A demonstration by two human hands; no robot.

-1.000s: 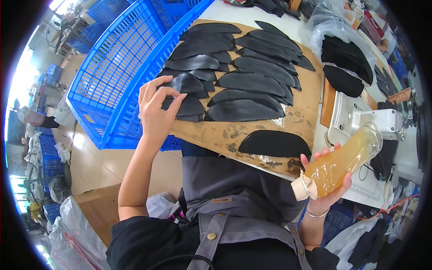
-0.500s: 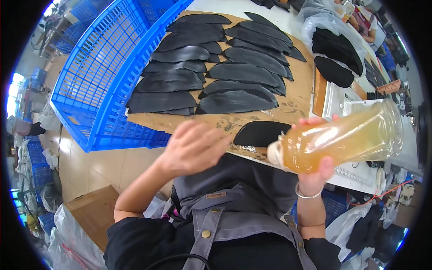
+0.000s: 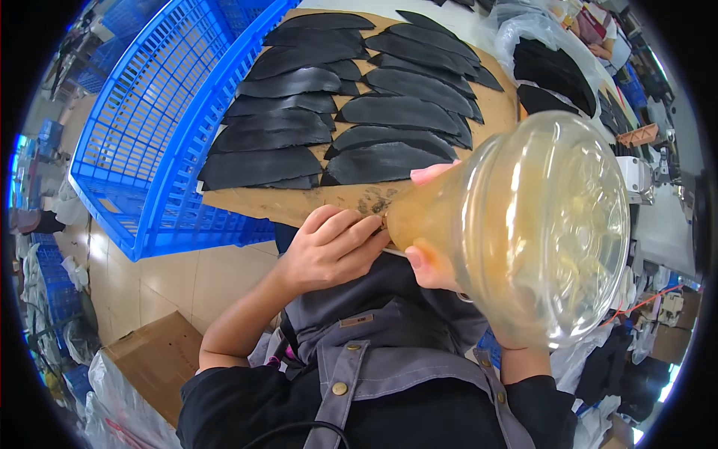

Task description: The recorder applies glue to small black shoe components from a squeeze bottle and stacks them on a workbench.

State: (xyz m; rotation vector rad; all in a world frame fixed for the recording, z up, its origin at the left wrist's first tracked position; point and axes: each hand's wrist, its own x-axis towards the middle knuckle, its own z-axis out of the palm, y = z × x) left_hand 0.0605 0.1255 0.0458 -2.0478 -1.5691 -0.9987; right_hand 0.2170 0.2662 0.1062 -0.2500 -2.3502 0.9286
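My right hand [image 3: 432, 268] grips a large clear plastic bottle [image 3: 542, 232] of yellowish liquid, tilted so its wide ribbed base faces up and toward me. The bottle's narrow end points left, over the near table edge. There my left hand [image 3: 330, 251] is closed, its fingertips pinched against that narrow end and covering it. Beyond both hands, overlapping black curved pieces [image 3: 277, 129] lie in two columns, the right column [image 3: 396, 112] nearer the bottle. They rest on a brown board [image 3: 340, 196]. The bottle hides the board's near right part.
A blue plastic crate [image 3: 157, 135] stands at the left against the board. A clear bag [image 3: 516, 37] with black pieces [image 3: 553, 71] lies at the far right, a person's hand [image 3: 598, 51] beyond it. A cardboard box [image 3: 153, 355] sits on the floor at lower left.
The bottle has swung left and toward me, its base now raised toward the view. My left hand has closed at its narrow end. The single black piece near the edge is now hidden.
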